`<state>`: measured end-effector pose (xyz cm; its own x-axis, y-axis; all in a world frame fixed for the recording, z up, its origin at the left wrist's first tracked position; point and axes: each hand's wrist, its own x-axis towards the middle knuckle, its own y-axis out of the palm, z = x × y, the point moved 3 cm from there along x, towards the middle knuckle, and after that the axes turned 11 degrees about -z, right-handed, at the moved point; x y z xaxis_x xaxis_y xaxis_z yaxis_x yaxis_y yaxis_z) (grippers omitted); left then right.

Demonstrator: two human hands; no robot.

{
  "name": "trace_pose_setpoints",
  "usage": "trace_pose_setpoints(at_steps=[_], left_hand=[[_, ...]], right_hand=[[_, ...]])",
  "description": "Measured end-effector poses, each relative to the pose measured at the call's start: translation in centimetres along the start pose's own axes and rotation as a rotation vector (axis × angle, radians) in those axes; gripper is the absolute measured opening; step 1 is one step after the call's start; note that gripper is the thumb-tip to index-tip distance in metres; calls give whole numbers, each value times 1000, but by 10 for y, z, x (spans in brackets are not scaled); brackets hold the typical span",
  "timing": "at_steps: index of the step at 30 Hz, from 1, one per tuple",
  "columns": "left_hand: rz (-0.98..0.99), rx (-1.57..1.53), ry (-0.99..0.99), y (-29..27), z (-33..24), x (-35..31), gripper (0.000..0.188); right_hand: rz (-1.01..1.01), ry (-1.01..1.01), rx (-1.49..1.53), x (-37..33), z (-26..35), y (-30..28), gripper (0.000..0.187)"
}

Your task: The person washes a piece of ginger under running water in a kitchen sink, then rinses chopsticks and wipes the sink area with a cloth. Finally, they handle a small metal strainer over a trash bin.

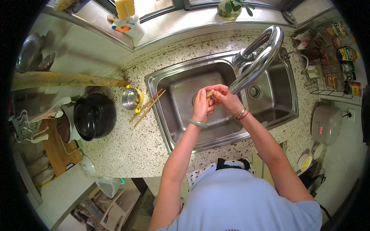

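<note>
- Head view: left hand (201, 104) and right hand (225, 99) meet over the steel sink (181, 127), under the faucet (257, 63) spout.
- Fingers of both closed round a small knobbly tan root (210, 94), likely ginger.
- Judged light, firm and slippery if wet; best pinched across its thick middle.
- Chopsticks (147, 107) rest on the surface beside the sink rim.

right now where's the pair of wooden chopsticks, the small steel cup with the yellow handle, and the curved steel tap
pair of wooden chopsticks (148, 106), head view, middle of the sticks lying across the sink's left rim
small steel cup with the yellow handle (130, 98), head view, its steel side wall
curved steel tap (259, 61), head view, the bend of the spout
</note>
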<state>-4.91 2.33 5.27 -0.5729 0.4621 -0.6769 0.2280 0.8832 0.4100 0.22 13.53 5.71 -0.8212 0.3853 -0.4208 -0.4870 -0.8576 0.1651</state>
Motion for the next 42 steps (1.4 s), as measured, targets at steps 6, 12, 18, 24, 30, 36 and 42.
trace_pose_setpoints(at_steps=[6,12,18,24,30,36,42], left_hand=[[144,-202,-224,-2,-2,1,33],[138,-183,-202,4,-4,-3,36],[218,-319,-402,-2,-1,1,30],[176,-276,-346,1,0,-1,30],[248,-371,-460,-4,3,2,30],[136,-297,-419,1,0,0,30],[219,-369,-472,-3,2,1,29]], right_hand=[[-37,19,36,-1,-2,-4,22],[-14,33,16,3,-6,-5,22],[35,15,-2,1,2,-9,21],[29,-29,-104,1,4,-2,20],[75,-40,-88,1,0,-7,21],[34,-90,-107,-2,1,-3,23],[71,-127,-132,3,-8,-8,22]])
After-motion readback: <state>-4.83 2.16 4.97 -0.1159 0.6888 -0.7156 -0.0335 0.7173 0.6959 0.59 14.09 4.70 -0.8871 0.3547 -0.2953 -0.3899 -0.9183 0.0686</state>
